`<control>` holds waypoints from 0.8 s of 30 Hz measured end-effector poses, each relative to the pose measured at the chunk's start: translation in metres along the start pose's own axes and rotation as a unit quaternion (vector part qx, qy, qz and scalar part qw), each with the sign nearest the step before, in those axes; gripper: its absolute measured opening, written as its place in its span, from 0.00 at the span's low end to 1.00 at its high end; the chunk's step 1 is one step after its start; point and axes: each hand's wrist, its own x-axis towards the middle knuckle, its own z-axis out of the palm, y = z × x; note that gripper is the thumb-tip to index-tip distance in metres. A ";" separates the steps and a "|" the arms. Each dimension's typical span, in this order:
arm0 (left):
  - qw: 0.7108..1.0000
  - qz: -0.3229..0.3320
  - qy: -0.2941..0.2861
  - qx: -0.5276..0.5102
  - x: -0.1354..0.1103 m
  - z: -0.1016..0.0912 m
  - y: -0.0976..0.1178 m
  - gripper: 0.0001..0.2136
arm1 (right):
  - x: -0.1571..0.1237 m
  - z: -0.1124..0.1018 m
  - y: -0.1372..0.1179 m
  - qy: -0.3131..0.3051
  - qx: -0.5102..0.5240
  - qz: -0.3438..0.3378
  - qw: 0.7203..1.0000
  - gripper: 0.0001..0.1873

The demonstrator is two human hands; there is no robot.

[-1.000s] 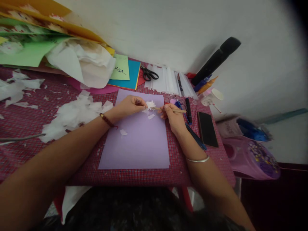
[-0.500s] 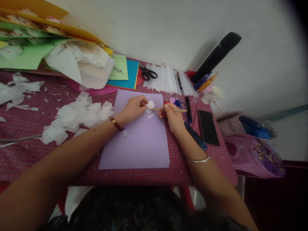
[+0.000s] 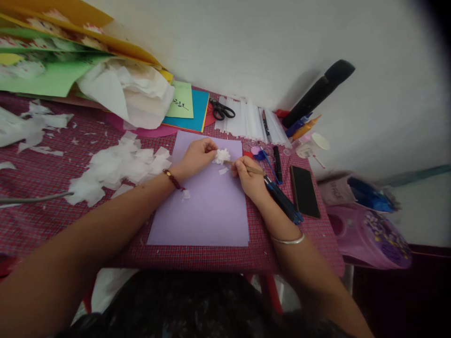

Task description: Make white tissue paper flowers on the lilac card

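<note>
Your right hand grasps a thin wooden stick between thumb and fingers; its long axis runs nearly crosswise over the right edge of the purple sheet, the far end slanting a little toward you on the right. The stick's tip points left, at the lower edge of the ruffled white paper flower, which lies near the top of the sheet. Your left hand has its fingers curled, with the tips at the flower's left edge; whether they pinch it, you cannot tell from here. 1 small white scrap lies just below the flower. To the left spreads a pile of white paper pieces; to the right, 1 black phone lies beside a dark blue tool.
</note>
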 end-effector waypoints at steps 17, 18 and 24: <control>0.989 -0.036 0.069 -0.124 0.016 -0.082 0.022 0.02 | 0.010 -0.009 0.012 0.116 0.273 0.176 0.938 0.21; 0.988 -0.045 0.075 -0.127 0.014 -0.095 0.023 0.02 | 0.010 -0.007 0.014 0.112 0.286 0.179 0.935 0.21; 0.993 -0.116 0.023 0.021 -0.020 -0.147 0.015 0.03 | 0.009 0.000 0.014 0.080 0.293 0.147 0.941 0.19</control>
